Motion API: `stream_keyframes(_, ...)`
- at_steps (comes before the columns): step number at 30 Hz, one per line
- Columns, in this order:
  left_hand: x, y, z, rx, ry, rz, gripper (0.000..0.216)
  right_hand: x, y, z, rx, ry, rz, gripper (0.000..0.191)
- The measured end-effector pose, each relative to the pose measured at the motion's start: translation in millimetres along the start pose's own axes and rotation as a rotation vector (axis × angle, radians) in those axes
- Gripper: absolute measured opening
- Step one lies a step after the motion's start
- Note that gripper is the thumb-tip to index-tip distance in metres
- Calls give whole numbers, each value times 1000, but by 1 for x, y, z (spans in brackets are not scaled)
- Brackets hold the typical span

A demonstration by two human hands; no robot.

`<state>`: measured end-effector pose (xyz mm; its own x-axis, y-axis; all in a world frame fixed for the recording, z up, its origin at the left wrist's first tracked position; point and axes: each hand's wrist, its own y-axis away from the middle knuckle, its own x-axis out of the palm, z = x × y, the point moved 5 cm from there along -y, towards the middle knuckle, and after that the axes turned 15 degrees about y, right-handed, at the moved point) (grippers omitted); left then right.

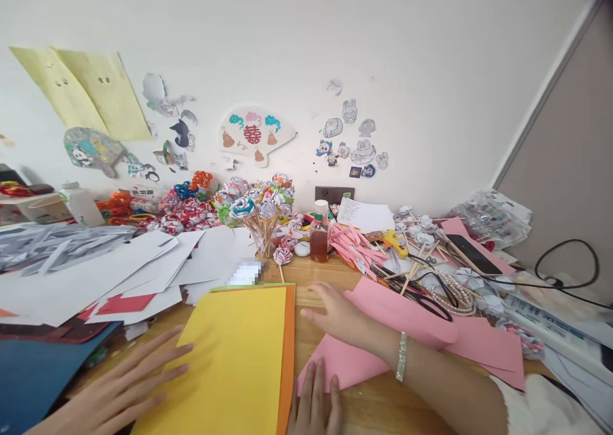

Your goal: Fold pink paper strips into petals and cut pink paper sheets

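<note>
At the bottom middle, my left hand [316, 400] lies flat with its fingertips on a pink paper sheet [354, 361]. My right hand [338, 315], with a bracelet on its wrist, reaches across from the right above that sheet. Its thumb and fingers are apart with nothing between them; whether it touches the paper I cannot tell. Just left of my hands lies a stack of yellow paper [230, 358] with orange and green sheets under it. Another person's hand [138, 377], fingers spread, is over the stack's left edge.
Paper flowers on sticks [258, 198] stand in a cup at the back. Beside them are a brown glue bottle [318, 237], pink strips [357, 246] and a yellow glue gun [393, 242]. Black scissors [428, 306] lie right; white sheets [143, 266] cover the left.
</note>
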<state>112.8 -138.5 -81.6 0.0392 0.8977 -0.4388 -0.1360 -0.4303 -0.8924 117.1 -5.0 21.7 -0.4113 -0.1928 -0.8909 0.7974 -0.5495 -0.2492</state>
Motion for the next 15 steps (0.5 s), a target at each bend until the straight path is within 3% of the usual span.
stream_keyframes(2, 1, 1, -1, -53, 13, -136, 23, 11, -4, 11, -110, 14, 72, 52)
stream_keyframes(5, 6, 5, -2, -127, 36, -230, 22, 23, 6, 33, -470, 195, 149, 60)
stream_keyframes(8, 8, 9, -2, -164, 43, -253, 23, 33, 18, 52, -742, 379, 163, 54)
stream_keyframes(15, 6, 10, -1, -143, -22, -222, 19, 57, 12, 77, -1037, 647, 97, 30)
